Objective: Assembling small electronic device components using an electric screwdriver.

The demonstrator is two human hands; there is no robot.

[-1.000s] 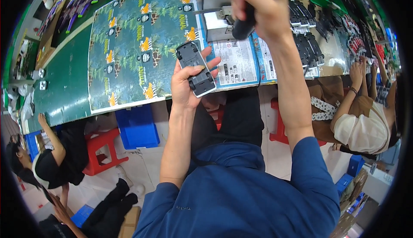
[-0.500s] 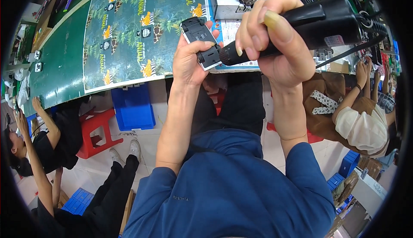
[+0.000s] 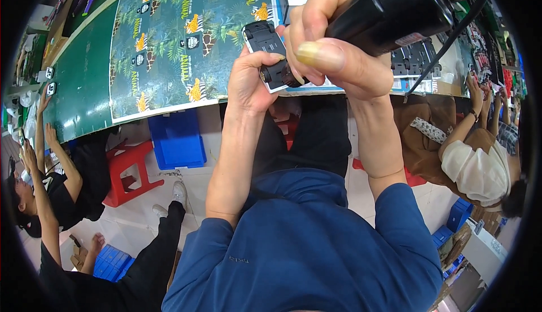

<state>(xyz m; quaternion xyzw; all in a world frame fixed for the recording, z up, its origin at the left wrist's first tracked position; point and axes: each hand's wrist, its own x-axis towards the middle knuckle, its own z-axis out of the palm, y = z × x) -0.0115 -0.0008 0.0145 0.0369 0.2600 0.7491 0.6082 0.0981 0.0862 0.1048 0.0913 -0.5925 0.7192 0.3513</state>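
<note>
My left hand [image 3: 251, 80] grips a flat dark phone-like device [image 3: 263, 42] with a white edge, held up over the table's near edge. My right hand [image 3: 333, 47] is wrapped around a thick black electric screwdriver [image 3: 395, 7] whose cable runs off to the right. The tool's tip presses down onto the lower end of the device, right beside my left thumb. Both forearms rise from my blue-sleeved torso [image 3: 305, 244].
A green worktable [image 3: 84, 86] carries a leaf-and-animal printed mat [image 3: 186, 41] and trays of dark parts [image 3: 412, 61] at the right. Below stand a blue bin [image 3: 178, 140] and a red stool [image 3: 127, 171]. Other people sit at the left [image 3: 51, 193] and right [image 3: 474, 159].
My right hand brought the screwdriver down from high above the table onto the device. My left hand lifted the device closer to the camera.
</note>
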